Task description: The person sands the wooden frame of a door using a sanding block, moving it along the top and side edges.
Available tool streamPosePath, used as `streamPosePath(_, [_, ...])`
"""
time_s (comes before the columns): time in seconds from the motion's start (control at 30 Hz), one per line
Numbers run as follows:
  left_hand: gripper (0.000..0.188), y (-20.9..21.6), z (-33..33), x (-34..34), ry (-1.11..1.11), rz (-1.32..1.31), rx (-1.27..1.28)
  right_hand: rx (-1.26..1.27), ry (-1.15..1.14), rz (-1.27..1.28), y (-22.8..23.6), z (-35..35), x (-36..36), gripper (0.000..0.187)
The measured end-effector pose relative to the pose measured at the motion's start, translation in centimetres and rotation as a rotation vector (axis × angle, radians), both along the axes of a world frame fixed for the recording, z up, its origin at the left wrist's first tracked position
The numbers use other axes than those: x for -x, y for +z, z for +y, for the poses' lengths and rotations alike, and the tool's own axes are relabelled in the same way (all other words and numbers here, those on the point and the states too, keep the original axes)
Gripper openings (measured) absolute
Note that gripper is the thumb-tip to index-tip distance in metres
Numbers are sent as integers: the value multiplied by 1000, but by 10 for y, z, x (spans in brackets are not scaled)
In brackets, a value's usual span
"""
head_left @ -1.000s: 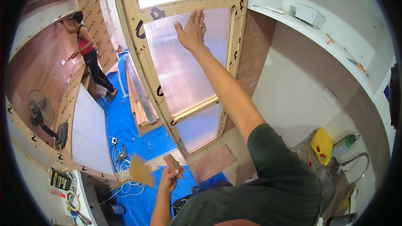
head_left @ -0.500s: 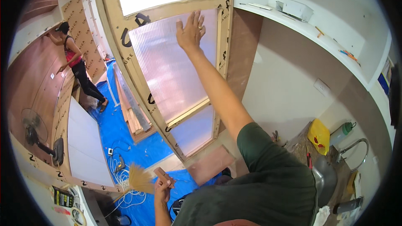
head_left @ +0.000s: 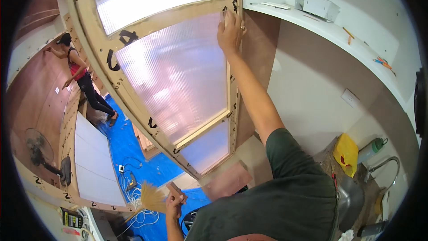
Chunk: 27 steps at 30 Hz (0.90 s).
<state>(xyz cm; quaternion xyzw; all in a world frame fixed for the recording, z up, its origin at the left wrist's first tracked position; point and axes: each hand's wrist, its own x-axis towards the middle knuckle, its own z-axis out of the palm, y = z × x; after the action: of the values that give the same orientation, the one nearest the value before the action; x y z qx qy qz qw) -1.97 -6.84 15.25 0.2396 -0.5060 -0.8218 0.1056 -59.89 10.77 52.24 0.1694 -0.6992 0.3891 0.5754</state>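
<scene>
Biggest first, from my remote seat: the wood-edged door frame [head_left: 174, 18] is dead ahead, long axis running top to bottom, foot slanting R. Its mid ribbed panel [head_left: 178, 80] sits L of my R hand [head_left: 232, 35], which is by far the nearer one, up at the panel's top R corner on the frame's R upright. Fingers bent, thumb apart; can't tell if it's gripping or just resting.

Blue sheet [head_left: 156, 167] covers the floor beyond. Co-worker [head_left: 79, 67] is well apart, far L, other side of the frame. Brown board [head_left: 227, 179] lies low, nr the frame's foot; broom [head_left: 152, 196] is just L of my L hand [head_left: 175, 205], poss. in its way. Smallest: brown block [head_left: 175, 190], held in L hand, low ctr, well below the panel.
</scene>
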Motion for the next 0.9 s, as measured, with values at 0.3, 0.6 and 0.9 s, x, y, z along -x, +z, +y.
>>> streamPosePath(0.3, [44,-4,33,96,-59,47,76,-309,375,91,76,77,53,19])
streamPosePath(0.6, [51,15,85,170,-65,3,98,-297,803,-327,98,89,64,16])
streamPosePath(0.9, [50,41,107,192,-55,27,178,-25,469,375,20,59,61,31])
